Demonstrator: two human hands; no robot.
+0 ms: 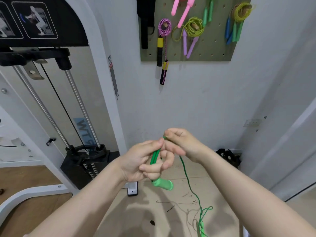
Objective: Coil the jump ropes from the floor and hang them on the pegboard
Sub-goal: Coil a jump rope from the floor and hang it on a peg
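The jump rope (188, 178) in my hands is bright green, handle and cord alike. Upper right of the frame, the pegboard (220, 48) is olive green, hung with pink, lilac, blue, green and yellow-green ropes, plus one pink-and-white speckled cord (164, 27) with black-and-yellow handles.

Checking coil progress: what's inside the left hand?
The left hand grips the green handle and green cord strands; the fingers hide how many loops it holds.

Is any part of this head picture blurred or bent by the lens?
Head view: the green plastic handle below the left hand is smeared by motion; the wide lens bows the white wall edges and the olive pegboard; soft shadows lie on the floor.
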